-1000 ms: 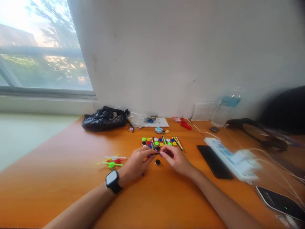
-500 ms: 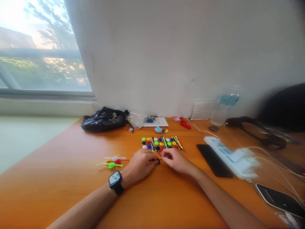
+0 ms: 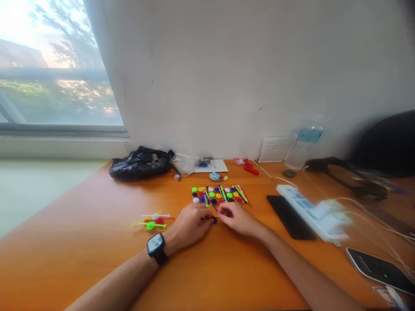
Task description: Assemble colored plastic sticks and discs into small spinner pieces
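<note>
Both hands meet at the middle of the table around a small black plastic piece (image 3: 214, 221), a thin stick with a round disc on it. My left hand (image 3: 191, 222), with a watch on its wrist, is closed on the piece's left end. From the other side, my right hand (image 3: 238, 217) pinches its right end between thumb and forefinger. Just beyond the hands lie rows of coloured round discs (image 3: 212, 195) and bundles of coloured sticks (image 3: 241, 194). To the left sit several disc-and-stick pieces (image 3: 151, 225) in green, red, white and yellow.
A black plastic bag (image 3: 140, 163) and a paper sheet (image 3: 212, 166) lie along the wall. On the right are a dark flat slab (image 3: 289, 217), a white power strip (image 3: 303, 207) with cables, a phone (image 3: 381, 268) and a clear bottle (image 3: 303, 147).
The view has shifted very slightly. Both hands keep nearly the same grip on the black piece.
</note>
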